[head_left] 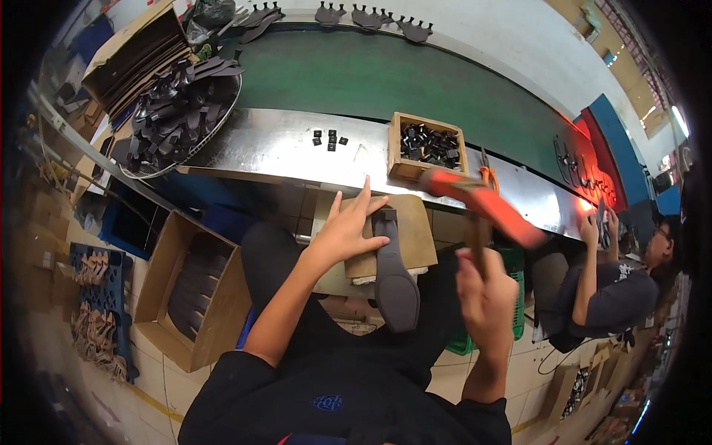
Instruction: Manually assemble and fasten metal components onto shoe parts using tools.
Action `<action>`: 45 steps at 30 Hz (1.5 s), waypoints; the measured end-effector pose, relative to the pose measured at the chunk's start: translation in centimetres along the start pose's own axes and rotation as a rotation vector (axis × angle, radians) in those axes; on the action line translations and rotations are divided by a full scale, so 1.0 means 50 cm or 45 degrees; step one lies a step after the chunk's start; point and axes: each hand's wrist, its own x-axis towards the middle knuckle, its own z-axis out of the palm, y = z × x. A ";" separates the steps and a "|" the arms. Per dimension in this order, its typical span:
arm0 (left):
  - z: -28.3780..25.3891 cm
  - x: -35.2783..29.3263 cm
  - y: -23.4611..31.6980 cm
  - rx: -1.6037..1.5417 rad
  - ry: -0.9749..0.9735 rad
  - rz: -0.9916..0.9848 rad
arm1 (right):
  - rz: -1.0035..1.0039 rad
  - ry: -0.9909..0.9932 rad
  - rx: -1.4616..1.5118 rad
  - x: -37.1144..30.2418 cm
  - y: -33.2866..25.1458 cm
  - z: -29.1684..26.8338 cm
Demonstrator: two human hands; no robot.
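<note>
A dark shoe sole (396, 285) with a small heel block (386, 216) lies on a tan pad (424, 236) in front of me, its toe end toward my body. My left hand (347, 231) spreads its fingers over the pad, with the thumb against the sole near the heel and the fingers stretched out past the heel end. To the right, my right hand (486, 293) is closed round the handle (477, 239) of a hammer. The hammer's orange head (497, 211) is raised, blurred by motion, and appears apart from the sole.
Several small black heel tips (331, 141) sit on the metal ledge (274, 144). A wooden box (404, 169) holds more, beside orange-handled pliers (488, 176). Left stand a heaped basket (178, 159) and a cardboard box (159, 278). Another person (615, 293) works at right along the green belt (334, 74).
</note>
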 end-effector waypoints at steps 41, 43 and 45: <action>-0.002 -0.177 0.237 -1.872 -0.804 -0.255 | 0.067 -0.490 1.235 -0.013 0.150 0.093; -0.006 -0.183 0.229 -1.932 -0.692 -0.344 | -0.024 0.031 0.458 0.080 0.238 0.071; -0.014 -0.179 0.237 -1.868 -0.700 -0.316 | -0.118 0.519 -0.408 0.178 0.383 0.016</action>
